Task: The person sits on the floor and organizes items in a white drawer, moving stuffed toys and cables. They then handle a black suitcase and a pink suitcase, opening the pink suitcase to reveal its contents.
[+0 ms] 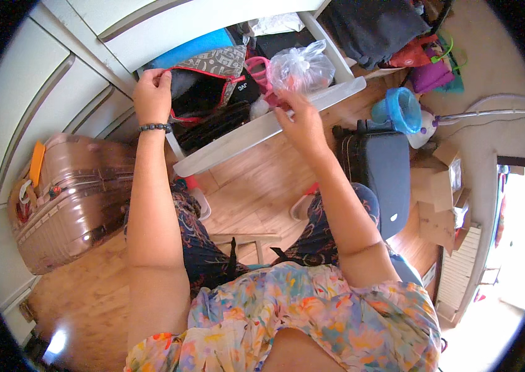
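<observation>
In the pulled-out white drawer (231,146) lies a grey patterned zip bag (216,62) with red trim. Its mouth gapes, showing a dark inside. My left hand (152,96) pinches the bag's red-edged rim at the left. Over the drawer's front edge reaches my right hand (303,124), thumb and fingers apart, with nothing visibly held. Just beyond its fingertips sit a knotted clear plastic bag (303,68) and a pink object with loops (258,73). Behind the zip bag is a bright blue flat item (194,48).
A rose-gold suitcase (85,192) stands at the left against white cabinets. To the right are a dark suitcase (377,177), a blue bin (397,110) and cardboard boxes (439,192). Dark fabric (371,28) is piled beyond the drawer's right end.
</observation>
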Motion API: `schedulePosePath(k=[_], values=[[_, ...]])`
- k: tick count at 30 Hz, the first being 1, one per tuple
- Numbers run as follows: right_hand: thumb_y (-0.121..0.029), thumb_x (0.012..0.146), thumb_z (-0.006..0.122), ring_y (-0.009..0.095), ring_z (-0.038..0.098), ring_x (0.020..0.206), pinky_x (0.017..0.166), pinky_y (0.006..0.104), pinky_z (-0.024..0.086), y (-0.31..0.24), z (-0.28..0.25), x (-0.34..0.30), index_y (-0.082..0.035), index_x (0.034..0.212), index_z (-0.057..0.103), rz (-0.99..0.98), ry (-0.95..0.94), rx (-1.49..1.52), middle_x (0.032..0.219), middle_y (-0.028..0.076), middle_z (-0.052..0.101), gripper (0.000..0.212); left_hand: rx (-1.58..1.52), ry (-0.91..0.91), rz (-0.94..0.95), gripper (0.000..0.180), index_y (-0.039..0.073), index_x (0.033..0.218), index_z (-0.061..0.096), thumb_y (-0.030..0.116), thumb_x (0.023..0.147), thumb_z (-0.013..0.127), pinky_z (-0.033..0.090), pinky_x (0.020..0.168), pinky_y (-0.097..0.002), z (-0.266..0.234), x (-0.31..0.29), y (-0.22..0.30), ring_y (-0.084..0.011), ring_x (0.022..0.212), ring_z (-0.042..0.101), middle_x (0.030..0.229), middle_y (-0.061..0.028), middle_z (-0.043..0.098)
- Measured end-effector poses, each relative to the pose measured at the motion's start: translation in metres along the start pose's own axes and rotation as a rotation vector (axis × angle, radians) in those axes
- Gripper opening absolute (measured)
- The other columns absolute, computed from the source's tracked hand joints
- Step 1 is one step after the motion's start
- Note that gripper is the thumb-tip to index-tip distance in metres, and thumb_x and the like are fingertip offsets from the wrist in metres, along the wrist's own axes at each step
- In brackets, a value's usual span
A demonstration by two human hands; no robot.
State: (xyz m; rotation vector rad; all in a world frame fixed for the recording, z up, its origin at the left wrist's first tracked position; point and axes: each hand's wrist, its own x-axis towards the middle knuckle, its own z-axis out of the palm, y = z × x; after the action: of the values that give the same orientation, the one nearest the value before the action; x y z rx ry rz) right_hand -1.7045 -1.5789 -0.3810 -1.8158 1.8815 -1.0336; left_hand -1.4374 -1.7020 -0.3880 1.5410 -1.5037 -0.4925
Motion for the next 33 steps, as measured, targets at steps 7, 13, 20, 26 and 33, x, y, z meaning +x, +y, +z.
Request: schedulePosePath(k=[7,13,20,26,33], values=[[-0.024,0.072,0.068,0.035,0.06,0.09,0.073,0.04,0.048,-0.031,0.077,0.046,0.002,0.1,0.057,0.066,-0.054,-0.099,0.093,0.021,0.062,0.04,-0.033,-0.053,-0.001,0.021,-0.001,0.092,0.062,0.018,0.082,0.062,0.047,0.07,-0.0266,-0.005,-0.001,0.008,-0.0152,0.074,0.061,0.083,-0.009,0.066],[-0.011,0.08,0.052,0.035,0.063,0.078,0.068,0.0454,0.053,-0.02,0.093,0.098,0.002,0.099,0.055,0.542,-0.2,1.065,0.085,0.02,0.063,0.023,-0.074,-0.101,0.233,0.028,0.001,0.095,0.059,0.022,0.079,0.065,0.048,0.07,-0.0337,0.006,-0.004,0.021,-0.0291,0.078,0.061,0.085,-0.0162,0.063],[-0.007,0.084,0.052,0.035,0.062,0.086,0.078,0.0458,0.051,-0.051,0.065,0.123,0.003,0.104,0.055,0.512,-0.493,1.549,0.097,0.019,0.061,0.023,0.246,-0.155,0.327,0.027,0.005,0.101,0.054,0.015,0.077,0.063,0.046,0.071,-0.0431,0.007,-0.016,0.025,-0.0377,0.087,0.056,0.093,-0.0193,0.059],[-0.016,0.076,0.066,0.028,0.059,0.095,0.084,0.035,0.046,-0.022,0.058,0.083,-0.001,0.106,0.059,-0.26,-0.587,0.024,0.101,0.013,0.062,0.034,0.318,-0.066,0.165,0.015,0.005,0.09,0.058,0.018,0.083,0.055,0.045,0.064,-0.0464,-0.004,-0.006,0.023,-0.0393,0.077,0.057,0.078,-0.02,0.06],[-0.013,0.076,0.063,0.031,0.058,0.094,0.085,0.0364,0.045,-0.018,0.056,0.055,-0.004,0.099,0.063,-0.326,-0.798,-0.079,0.102,0.015,0.061,0.026,0.299,-0.036,0.153,0.016,0.006,0.092,0.058,0.019,0.084,0.054,0.045,0.065,-0.0463,-0.003,-0.005,0.021,-0.0394,0.078,0.057,0.081,-0.0193,0.061]])
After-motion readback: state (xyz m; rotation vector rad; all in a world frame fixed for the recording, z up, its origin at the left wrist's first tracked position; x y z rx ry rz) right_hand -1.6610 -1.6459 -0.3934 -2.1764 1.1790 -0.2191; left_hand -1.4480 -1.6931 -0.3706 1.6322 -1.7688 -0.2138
